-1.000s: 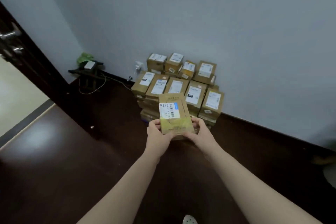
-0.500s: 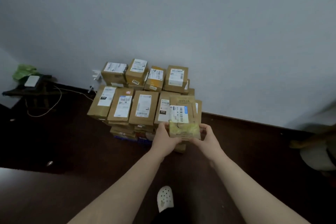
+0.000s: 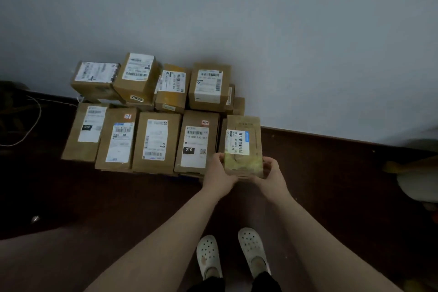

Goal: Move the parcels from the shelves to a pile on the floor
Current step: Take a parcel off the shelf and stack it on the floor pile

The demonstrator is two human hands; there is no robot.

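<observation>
Gripping the near end of a flat kraft parcel [image 3: 243,147], the left hand [image 3: 219,170] clasps its left edge w/ the thumb on top, and the right hand [image 3: 270,173] clasps the right edge the same way — both closed on the one parcel. It's held label-up, white barcode sticker w/ a blue tab facing the camera, long axis pointing away toward the wall [image 3: 284,31]. The parcel sits at the right end of the front row of the pile [image 3: 151,121]; can't tell if it's resting on a box beneath or just above it, though the edge of another box shows at its left side. Pile is cardboard boxes on the dark floor [image 3: 118,208], stacked against the wall: front row of four long boxes side by side, labels up, incl. one marked 010 [image 3: 195,144] just beside the held parcel; back row of four squarer boxes sitting higher, a few more tucked behind at right. Both bare forearms reach in from the bottom of the view. White clogs [image 3: 231,252] stand on the floor below the hands, well short of the pile. A pale cable [image 3: 33,123] loops at far left.
</observation>
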